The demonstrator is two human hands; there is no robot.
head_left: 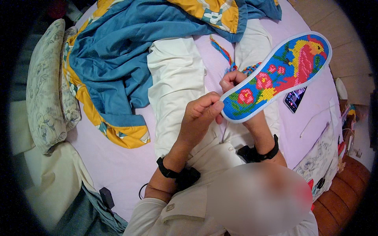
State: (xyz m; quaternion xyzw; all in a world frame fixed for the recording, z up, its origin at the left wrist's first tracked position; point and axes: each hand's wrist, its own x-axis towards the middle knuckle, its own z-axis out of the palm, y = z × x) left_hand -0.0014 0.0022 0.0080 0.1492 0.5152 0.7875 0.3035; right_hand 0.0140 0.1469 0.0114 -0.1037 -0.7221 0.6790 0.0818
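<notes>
Fingers of our left hand [201, 112] pinch together at the near end of the bright stitched insole [277, 74]. Our right hand [232, 80] grips it from behind. Farther off lie a phone [294, 99] and blue quilt [114, 51]

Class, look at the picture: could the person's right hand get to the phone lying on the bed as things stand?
Probably not at once: the right hand grips the embroidered insole, which lies above the phone and covers part of it. Nothing else blocks the way.
</notes>
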